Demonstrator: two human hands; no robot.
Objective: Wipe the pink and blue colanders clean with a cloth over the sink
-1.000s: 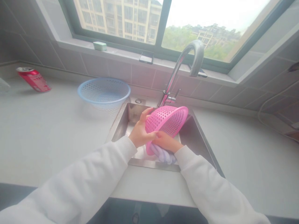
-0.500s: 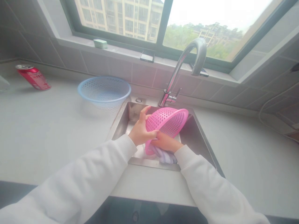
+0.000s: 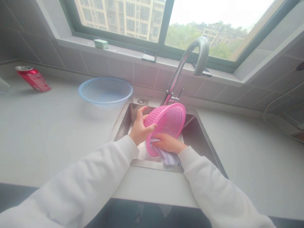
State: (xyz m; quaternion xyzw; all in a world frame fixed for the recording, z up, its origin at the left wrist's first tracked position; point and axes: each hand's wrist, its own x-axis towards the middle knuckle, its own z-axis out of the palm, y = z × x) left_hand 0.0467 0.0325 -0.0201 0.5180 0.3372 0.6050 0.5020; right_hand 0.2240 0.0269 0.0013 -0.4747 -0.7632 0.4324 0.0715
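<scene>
The left hand point(image 3: 140, 129) clasps, thumb over rim, a tilted, perforated pink plastic basket point(image 3: 174, 118) above the steel sink point(image 3: 201, 139); the right hand point(image 3: 169, 144), just beside, grips a striped cloth point(image 3: 169, 158) against it. Well left of both, a red can point(image 3: 33, 79) bears lettering too blurred to read.

A light-blue basket point(image 3: 106, 95) stood on the pale desk point(image 3: 59, 142) near the tiled wall point(image 3: 144, 75), with a red can point(image 3: 34, 81) farther left. A pale green block point(image 3: 101, 44) rested on the windowsill point(image 3: 123, 53). Outside the window point(image 3: 163, 28) showed a building point(image 3: 118, 17) and trees point(image 3: 180, 36); a chrome faucet point(image 3: 177, 72) curved before it.
</scene>
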